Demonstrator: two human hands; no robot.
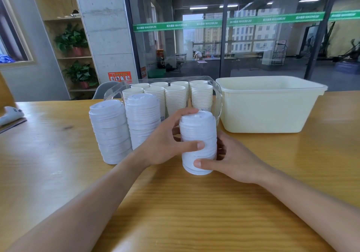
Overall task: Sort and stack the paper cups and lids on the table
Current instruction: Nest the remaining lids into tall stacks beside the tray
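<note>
Lids in a tall stack (198, 142), gripped by both hands at table centre.
Left hand (165, 144) wraps the upper part, right hand (231, 160) pinches near the base; the stack's foot seems to touch the table (175, 203). Uneven squeezing could buckle it toward the lid stacks (124, 129) at 10 o'clock, toppling them.

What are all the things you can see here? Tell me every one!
lid stacks: three, white, standing on the table; the right one is held.
cup stacks: about eight, cream-white, inside the clear bin.
clear bin: one, see-through, behind the lids.
tub: one, pale yellow, right of the bin.
table: one, yellow wood.
potted plants: two, green, on the shelf at left.
left hand: grips the right stack.
right hand: holds the same stack lower down.
</note>
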